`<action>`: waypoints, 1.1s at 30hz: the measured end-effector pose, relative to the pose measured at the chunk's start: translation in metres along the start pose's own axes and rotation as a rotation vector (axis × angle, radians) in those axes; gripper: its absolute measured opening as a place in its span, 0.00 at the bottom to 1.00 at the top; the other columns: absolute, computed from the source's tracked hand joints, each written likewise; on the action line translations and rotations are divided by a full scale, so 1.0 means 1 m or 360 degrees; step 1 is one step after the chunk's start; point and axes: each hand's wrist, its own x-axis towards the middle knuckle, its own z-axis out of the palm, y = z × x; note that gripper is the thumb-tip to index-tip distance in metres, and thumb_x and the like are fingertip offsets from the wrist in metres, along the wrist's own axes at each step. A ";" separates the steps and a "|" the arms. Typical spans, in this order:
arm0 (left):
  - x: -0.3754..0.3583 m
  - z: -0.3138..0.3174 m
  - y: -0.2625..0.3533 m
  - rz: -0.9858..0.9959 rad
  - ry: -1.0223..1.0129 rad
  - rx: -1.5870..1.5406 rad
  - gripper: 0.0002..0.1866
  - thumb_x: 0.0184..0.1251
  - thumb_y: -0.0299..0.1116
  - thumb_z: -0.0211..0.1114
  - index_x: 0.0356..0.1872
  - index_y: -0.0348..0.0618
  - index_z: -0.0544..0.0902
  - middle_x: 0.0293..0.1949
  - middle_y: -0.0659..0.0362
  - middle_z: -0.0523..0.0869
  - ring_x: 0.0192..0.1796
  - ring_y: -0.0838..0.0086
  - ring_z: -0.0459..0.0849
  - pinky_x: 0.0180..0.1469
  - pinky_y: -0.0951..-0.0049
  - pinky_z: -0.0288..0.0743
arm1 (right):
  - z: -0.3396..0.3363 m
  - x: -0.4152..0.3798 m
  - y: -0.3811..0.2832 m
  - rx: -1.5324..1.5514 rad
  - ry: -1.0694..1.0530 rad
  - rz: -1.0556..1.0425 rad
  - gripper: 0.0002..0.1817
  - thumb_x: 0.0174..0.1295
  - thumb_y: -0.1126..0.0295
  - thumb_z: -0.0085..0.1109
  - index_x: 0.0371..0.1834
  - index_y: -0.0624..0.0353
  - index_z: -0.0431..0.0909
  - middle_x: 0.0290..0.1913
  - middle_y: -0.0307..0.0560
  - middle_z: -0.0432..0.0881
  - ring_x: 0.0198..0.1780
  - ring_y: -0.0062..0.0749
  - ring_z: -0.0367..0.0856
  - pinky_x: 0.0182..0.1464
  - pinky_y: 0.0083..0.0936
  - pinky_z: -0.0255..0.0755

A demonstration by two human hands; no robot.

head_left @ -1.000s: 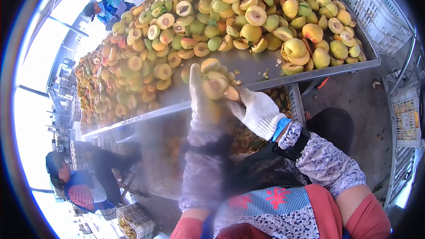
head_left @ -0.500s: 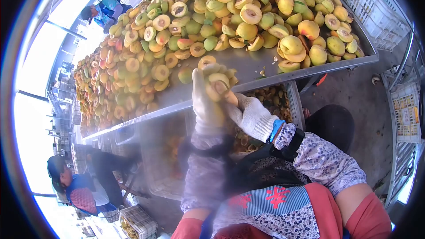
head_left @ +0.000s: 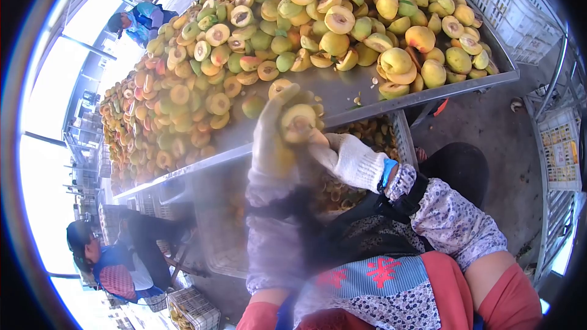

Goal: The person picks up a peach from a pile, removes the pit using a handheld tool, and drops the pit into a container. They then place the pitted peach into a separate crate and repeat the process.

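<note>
In a white glove stained yellow, my left hand [head_left: 272, 131] is closed around a peach half [head_left: 298, 123], its cut face turned up toward me. More fruit seems to sit behind it in the same palm, but haze blurs this. My right hand [head_left: 351, 157], in a white knit glove, has its fingers pinched together at the lower right edge of that cut face. Whatever those fingertips may hold is hidden. Both hands are over the near edge of a metal table [head_left: 342, 91] heaped with halved peaches [head_left: 339, 19].
Below the table edge a crate [head_left: 402, 137] holds cut fruit pieces. White plastic crates [head_left: 501, 9] are stacked at the far right, with another crate [head_left: 561, 153] on a rack. One person [head_left: 125, 256] sits at lower left; another person [head_left: 142, 23] bends at the far side.
My left hand has tilted slightly and the peach half's cut face shows more fully. My right fingers stay against its edge. The whole view has shifted slightly.
</note>
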 end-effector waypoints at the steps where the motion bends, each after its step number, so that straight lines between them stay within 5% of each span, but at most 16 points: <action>1: 0.002 -0.005 -0.003 -0.0086 -0.0048 -0.0243 0.26 0.76 0.52 0.57 0.56 0.36 0.77 0.46 0.51 0.82 0.42 0.60 0.87 0.40 0.64 0.86 | 0.000 0.001 0.003 -0.0331 0.0054 -0.0097 0.24 0.76 0.53 0.51 0.51 0.67 0.81 0.37 0.48 0.85 0.42 0.31 0.81 0.47 0.34 0.74; 2: 0.003 -0.005 -0.004 -0.0089 -0.0038 -0.0249 0.26 0.76 0.52 0.57 0.56 0.36 0.77 0.46 0.51 0.82 0.42 0.60 0.87 0.40 0.64 0.86 | 0.001 0.002 0.005 -0.0666 0.0101 -0.0196 0.23 0.77 0.54 0.51 0.52 0.67 0.81 0.37 0.48 0.85 0.42 0.31 0.81 0.47 0.34 0.74; 4: 0.006 -0.002 -0.009 -0.0135 0.0160 -0.0025 0.26 0.75 0.52 0.59 0.55 0.36 0.78 0.41 0.54 0.83 0.37 0.64 0.87 0.36 0.66 0.85 | 0.009 -0.001 0.006 -0.0389 0.0084 -0.0252 0.22 0.77 0.53 0.50 0.47 0.64 0.81 0.32 0.44 0.83 0.37 0.32 0.81 0.41 0.33 0.74; 7: 0.002 -0.002 -0.024 0.0170 0.0241 -0.0022 0.27 0.75 0.52 0.59 0.54 0.35 0.78 0.38 0.54 0.82 0.34 0.66 0.86 0.34 0.67 0.84 | 0.014 -0.011 -0.014 0.0444 -0.0302 0.0599 0.24 0.77 0.48 0.47 0.37 0.58 0.77 0.22 0.36 0.74 0.19 0.24 0.71 0.23 0.27 0.65; 9: 0.001 -0.005 -0.028 0.0459 0.0164 0.0066 0.26 0.75 0.51 0.59 0.53 0.33 0.78 0.36 0.54 0.82 0.34 0.66 0.86 0.31 0.68 0.83 | 0.010 -0.011 -0.016 0.0483 -0.0371 0.0598 0.25 0.76 0.46 0.46 0.36 0.58 0.77 0.21 0.35 0.73 0.18 0.23 0.69 0.20 0.26 0.64; 11: 0.003 -0.009 -0.016 0.0255 0.0131 0.0110 0.25 0.75 0.51 0.59 0.53 0.34 0.79 0.36 0.54 0.82 0.34 0.66 0.86 0.31 0.68 0.83 | 0.007 -0.009 -0.020 0.0296 -0.0362 0.0508 0.26 0.75 0.42 0.45 0.36 0.54 0.76 0.19 0.34 0.70 0.15 0.21 0.66 0.15 0.25 0.59; 14: 0.004 -0.010 -0.016 0.0081 0.0074 0.0257 0.24 0.75 0.50 0.59 0.52 0.35 0.80 0.32 0.55 0.81 0.33 0.66 0.85 0.31 0.68 0.81 | 0.002 -0.013 -0.023 0.0408 -0.0419 0.0736 0.26 0.74 0.40 0.45 0.35 0.52 0.76 0.17 0.31 0.67 0.14 0.20 0.63 0.15 0.23 0.57; 16: -0.003 -0.001 -0.019 0.0291 0.0006 0.0157 0.25 0.78 0.46 0.52 0.54 0.29 0.77 0.31 0.53 0.80 0.30 0.69 0.82 0.32 0.70 0.78 | -0.003 -0.018 -0.020 0.0756 -0.0604 0.0833 0.27 0.73 0.37 0.46 0.34 0.49 0.75 0.17 0.28 0.63 0.14 0.18 0.58 0.14 0.20 0.52; 19: -0.004 0.007 -0.015 0.0098 -0.0005 0.0011 0.26 0.79 0.48 0.51 0.54 0.29 0.76 0.30 0.53 0.79 0.30 0.68 0.81 0.32 0.70 0.77 | -0.009 -0.015 -0.006 0.1354 -0.1058 0.0825 0.26 0.71 0.36 0.47 0.31 0.47 0.73 0.16 0.25 0.58 0.13 0.16 0.53 0.14 0.18 0.46; 23: -0.002 0.001 -0.019 0.0130 -0.0205 -0.0080 0.24 0.79 0.50 0.53 0.53 0.34 0.76 0.32 0.56 0.79 0.31 0.67 0.81 0.31 0.69 0.76 | -0.010 -0.017 -0.011 0.1129 -0.0932 0.0898 0.28 0.71 0.36 0.47 0.32 0.50 0.75 0.16 0.26 0.61 0.13 0.18 0.56 0.13 0.21 0.50; 28: 0.001 -0.001 -0.026 -0.0032 -0.0150 -0.0676 0.17 0.76 0.48 0.57 0.50 0.45 0.76 0.32 0.61 0.81 0.32 0.64 0.82 0.29 0.67 0.77 | -0.002 -0.014 -0.013 0.0161 -0.0473 0.0428 0.32 0.72 0.38 0.48 0.37 0.61 0.79 0.19 0.38 0.73 0.17 0.25 0.72 0.18 0.26 0.64; 29: 0.000 0.002 -0.024 -0.0028 -0.0149 -0.0674 0.17 0.76 0.48 0.57 0.50 0.45 0.76 0.32 0.61 0.81 0.32 0.64 0.82 0.29 0.67 0.77 | 0.000 -0.011 -0.008 -0.0102 -0.0393 0.0212 0.30 0.72 0.42 0.51 0.41 0.65 0.79 0.22 0.48 0.79 0.25 0.38 0.81 0.29 0.33 0.73; 30: -0.002 0.006 -0.022 0.0005 -0.0105 -0.0776 0.17 0.76 0.49 0.57 0.50 0.46 0.76 0.32 0.61 0.81 0.32 0.64 0.82 0.29 0.67 0.78 | 0.001 -0.009 -0.004 -0.0104 -0.0398 0.0209 0.30 0.72 0.42 0.51 0.41 0.65 0.79 0.22 0.48 0.79 0.25 0.38 0.81 0.29 0.33 0.73; 32: -0.007 0.003 -0.020 0.0043 -0.0055 -0.0876 0.18 0.76 0.50 0.58 0.49 0.46 0.76 0.31 0.60 0.81 0.32 0.64 0.82 0.29 0.66 0.78 | 0.004 -0.010 0.002 -0.0531 -0.0140 -0.0583 0.25 0.70 0.47 0.55 0.45 0.63 0.79 0.28 0.56 0.83 0.34 0.54 0.84 0.40 0.40 0.76; 33: -0.008 -0.004 -0.018 0.0039 -0.0200 -0.0889 0.16 0.77 0.48 0.57 0.49 0.47 0.77 0.34 0.64 0.81 0.35 0.68 0.82 0.31 0.68 0.81 | -0.003 -0.011 0.001 -0.0750 -0.0144 -0.0601 0.20 0.69 0.51 0.56 0.46 0.58 0.81 0.35 0.61 0.85 0.41 0.62 0.83 0.44 0.45 0.76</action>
